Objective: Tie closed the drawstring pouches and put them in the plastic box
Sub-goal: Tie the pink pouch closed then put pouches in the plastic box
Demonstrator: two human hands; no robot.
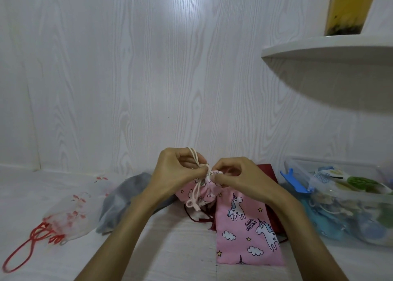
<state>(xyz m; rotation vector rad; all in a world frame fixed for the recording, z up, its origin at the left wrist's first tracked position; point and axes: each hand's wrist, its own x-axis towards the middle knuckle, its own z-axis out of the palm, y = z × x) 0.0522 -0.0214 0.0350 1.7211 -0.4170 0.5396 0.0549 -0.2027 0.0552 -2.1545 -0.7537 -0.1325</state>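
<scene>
Pouch (196, 193) neck, perhaps knotted, behind fingers (219, 179)

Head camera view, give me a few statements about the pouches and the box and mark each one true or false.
1. Both hands, left hand and right hand, pinch the drawstring of a pink unicorn pouch. True.
2. The plastic box is empty. False: it already holds items.
3. A second unicorn pouch lies flat on the table. True.
4. The sheer pouch has a blue cord. False: its cord is red.
</scene>
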